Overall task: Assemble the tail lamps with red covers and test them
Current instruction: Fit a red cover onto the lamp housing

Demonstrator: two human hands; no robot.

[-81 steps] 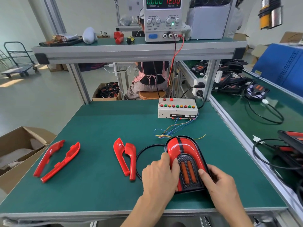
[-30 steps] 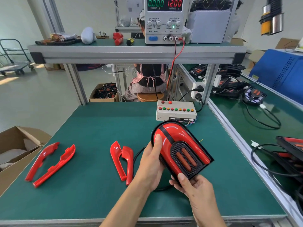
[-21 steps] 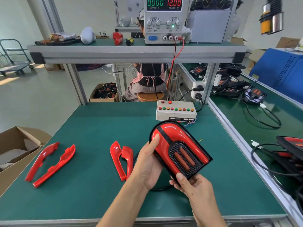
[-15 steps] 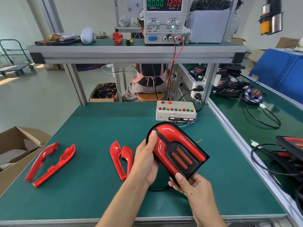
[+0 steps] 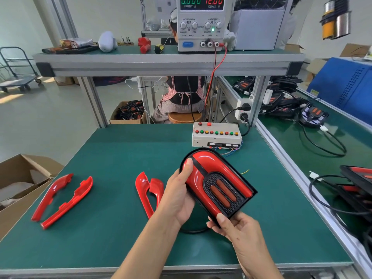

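I hold a tail lamp (image 5: 217,182) with red covers and a black grille above the green mat, tilted with its rounded end away from me. My left hand (image 5: 178,195) grips its left edge, thumb on the red cover near the rounded top. My right hand (image 5: 235,228) grips the near bottom corner, thumb on the black rim. Two loose red covers (image 5: 150,190) lie just left of my left hand. Another pair of red covers (image 5: 62,198) lies at the far left of the mat. The test box (image 5: 216,135) with coloured buttons sits behind the lamp.
A power supply (image 5: 201,23) reading 0.000 and 12.00 stands on the upper shelf, red and black leads hanging down. A cardboard box (image 5: 18,180) is at the left. Cables and more lamps (image 5: 358,186) lie on the right bench. A person sits beyond the bench.
The lamp was lifted off the mat, where both hands pressed on it. Since then it has turned slightly, its rounded end swinging left while both hands keep hold.
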